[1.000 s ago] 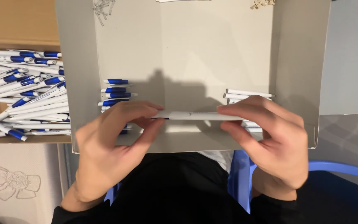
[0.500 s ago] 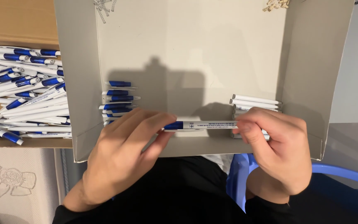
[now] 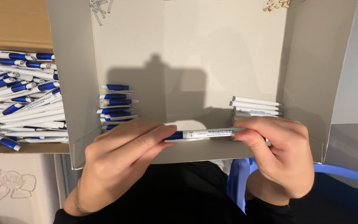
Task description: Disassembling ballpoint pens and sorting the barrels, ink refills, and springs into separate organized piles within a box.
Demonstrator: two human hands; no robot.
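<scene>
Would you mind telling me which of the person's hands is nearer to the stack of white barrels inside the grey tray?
Right. The right hand touches the white barrels; the left hand is across the tray.

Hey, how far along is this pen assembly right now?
Done: a big pile of finished pens lies in the cardboard box at left. In hand: the left hand and right hand hold one white-and-blue pen at either end. Left: blue-clipped caps and white barrels wait in the grey tray.
</scene>
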